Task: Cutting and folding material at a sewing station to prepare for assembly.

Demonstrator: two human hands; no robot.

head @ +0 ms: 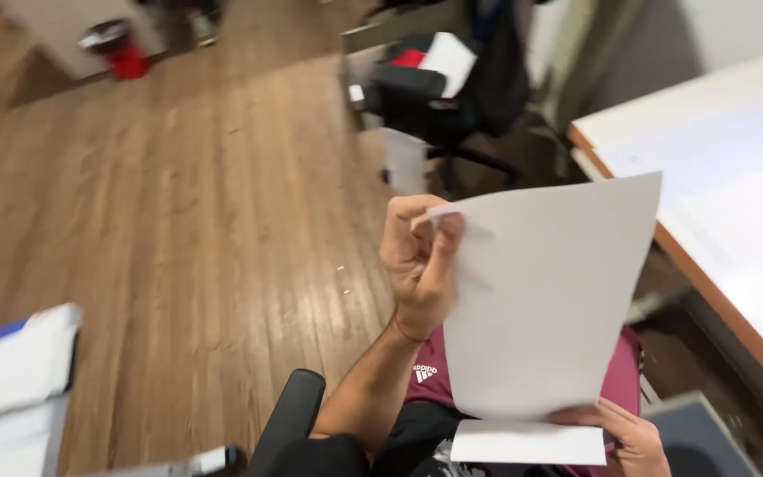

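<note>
White paper sheet at frame centre: left hand pinches its top corner, right hand grips the folded bottom edge.

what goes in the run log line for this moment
left hand: pinches top corner of white sheet | right hand: holds bottom edge | sheet upright above lap

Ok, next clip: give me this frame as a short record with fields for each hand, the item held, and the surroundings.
left hand: pinches top corner of the white paper sheet, raised
right hand: grips the sheet's bottom edge, folded up
posture: seated
surroundings: wooden floor, black office chair, wood-edged table at right
</note>
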